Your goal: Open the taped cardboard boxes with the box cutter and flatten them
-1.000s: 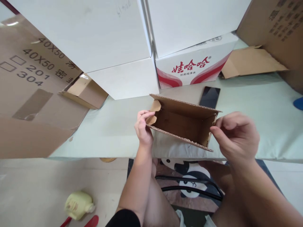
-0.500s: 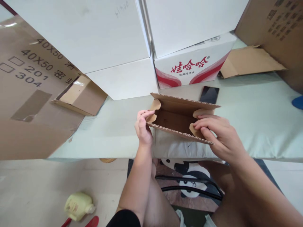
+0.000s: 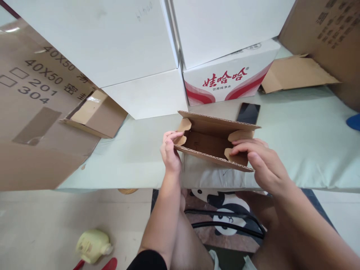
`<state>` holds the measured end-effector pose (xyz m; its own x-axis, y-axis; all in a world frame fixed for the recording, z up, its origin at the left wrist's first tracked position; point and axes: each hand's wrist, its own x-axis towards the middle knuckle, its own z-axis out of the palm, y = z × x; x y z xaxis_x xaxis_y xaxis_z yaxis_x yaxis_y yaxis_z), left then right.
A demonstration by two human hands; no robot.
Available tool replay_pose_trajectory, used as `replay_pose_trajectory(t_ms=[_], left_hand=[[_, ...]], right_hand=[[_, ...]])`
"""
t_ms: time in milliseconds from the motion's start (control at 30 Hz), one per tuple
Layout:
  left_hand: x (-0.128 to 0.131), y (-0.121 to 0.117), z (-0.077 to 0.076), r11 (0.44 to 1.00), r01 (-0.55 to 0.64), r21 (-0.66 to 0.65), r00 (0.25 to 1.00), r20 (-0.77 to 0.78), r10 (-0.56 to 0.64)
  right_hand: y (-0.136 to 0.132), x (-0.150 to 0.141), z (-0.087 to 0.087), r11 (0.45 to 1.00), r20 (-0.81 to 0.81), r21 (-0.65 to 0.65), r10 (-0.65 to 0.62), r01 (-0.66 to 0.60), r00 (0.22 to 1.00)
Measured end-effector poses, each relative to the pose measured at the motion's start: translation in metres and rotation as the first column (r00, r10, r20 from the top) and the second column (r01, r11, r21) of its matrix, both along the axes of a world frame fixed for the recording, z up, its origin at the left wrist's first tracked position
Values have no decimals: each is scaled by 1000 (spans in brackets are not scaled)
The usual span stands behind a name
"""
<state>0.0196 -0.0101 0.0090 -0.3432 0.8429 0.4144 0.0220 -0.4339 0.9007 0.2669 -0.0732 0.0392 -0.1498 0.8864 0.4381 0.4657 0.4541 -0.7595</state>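
In the head view a small brown cardboard box (image 3: 208,145) lies in front of me, its top side open and its inside showing. Small folded flaps stick inward at both of its ends. My left hand (image 3: 170,152) is closed on the left end, fingers over the edge by the flaps and thumb outside. At the other end, my right hand (image 3: 261,159) has its fingers reaching over the edge onto the right flaps (image 3: 236,153). Its thumb stays on the outer side, near the corner. Just behind the box a dark phone (image 3: 248,113) rests on the pale cloth (image 3: 303,142).
Large white boxes (image 3: 135,45) and a red-and-white carton (image 3: 227,80) stand at the back. Another small box (image 3: 98,112) leans by a big carton (image 3: 33,123) on the left. A folded cardboard piece (image 3: 300,73) sits at right. A yellow bottle (image 3: 92,245) lies on the floor.
My right thumb has lifted away from the flap and the fingers have shifted slightly on the right end. The left hand and the box are almost unmoved.
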Motion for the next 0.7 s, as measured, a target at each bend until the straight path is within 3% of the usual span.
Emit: replay_pose_trajectory(t_ms=[133,700], left_hand=[[0,0,0,1000,-2,-3,1000,-13,2],[1,2,-3,1000,2,-14,1000,-23,-3]], right_hand=[[-2,2,2,997,-5,24,67,-67,998],[2,1,1,998,-32,49,28,-26,999]])
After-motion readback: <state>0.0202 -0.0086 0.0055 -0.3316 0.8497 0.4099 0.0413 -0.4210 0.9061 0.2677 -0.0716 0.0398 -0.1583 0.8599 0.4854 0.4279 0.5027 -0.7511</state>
